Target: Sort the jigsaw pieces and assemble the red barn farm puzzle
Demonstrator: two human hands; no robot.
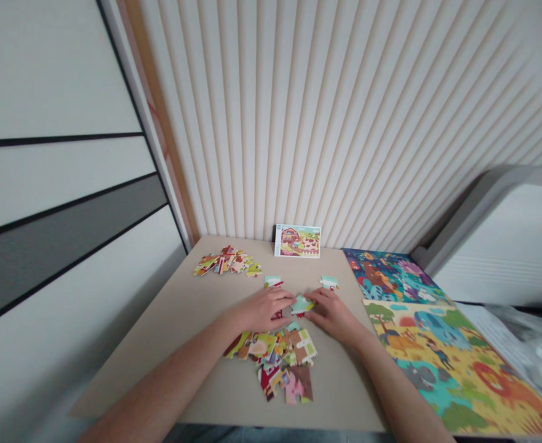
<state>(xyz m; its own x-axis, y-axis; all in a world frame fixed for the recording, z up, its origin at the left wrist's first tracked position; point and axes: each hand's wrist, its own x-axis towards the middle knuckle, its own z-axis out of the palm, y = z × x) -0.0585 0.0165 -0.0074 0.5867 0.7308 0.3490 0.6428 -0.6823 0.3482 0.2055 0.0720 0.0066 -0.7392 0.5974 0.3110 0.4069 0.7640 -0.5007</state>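
Note:
Between my two hands is a pale blue and green jigsaw piece (302, 304), just above the table. My right hand (334, 314) grips its right edge with thumb and fingers. My left hand (267, 309) is closed at its left edge, fingertips bent over it. A red piece (277, 314) shows under the left fingers. Behind that hand lies a piece with a red stripe (273, 281). Another sky-coloured piece (330, 282) lies behind my right hand. Nearer my body is a loose spread of overlapping pieces (302, 347), with pink and brown ones at its front.
A heap of jigsaw pieces (228, 261) lies at the back left of the table (173, 332). A farm picture card (298, 240) stands against the ribbed wall. At the right are a dark blue picture board (395, 275) and a yellow safari picture board (455, 369).

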